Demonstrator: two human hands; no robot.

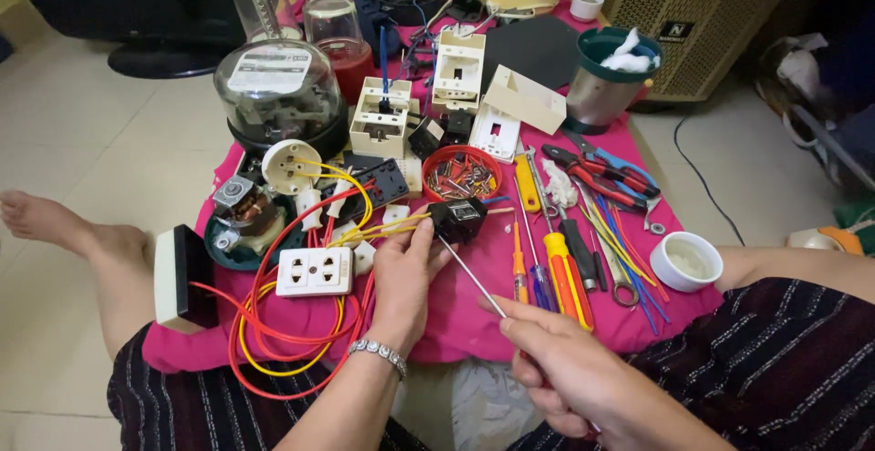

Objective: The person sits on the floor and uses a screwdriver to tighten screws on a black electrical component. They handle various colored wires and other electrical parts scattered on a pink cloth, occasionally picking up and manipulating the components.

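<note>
Just above the middle of the pink cloth (pixel 474 314), the left hand (pixel 401 282) pinches a small black electrical part (pixel 458 217) between thumb and fingertips, so the part sits at the top of the grip, raised a little off the cloth. Yellow wires (pixel 383 230) run from the part leftward toward a white double socket (pixel 313 271), which lies just beside the left hand among loops of red wire (pixel 273 360).

The right hand (pixel 570 374) is closed around the handle end of a thin screwdriver (pixel 472 276); the handle itself is hidden inside the fist. The metal shaft slants up and to the left, and its tip meets the lower edge of the black part, right next to the left thumb.

Near the part, a red round dish (pixel 462 174) of screws stands just behind it. To the right lie several screwdrivers (pixel 565 273) with orange and yellow handles, red-handled pliers (pixel 592 176) and a small white cup (pixel 685 261). A clear domed meter (pixel 278 96) stands at the back left.
</note>
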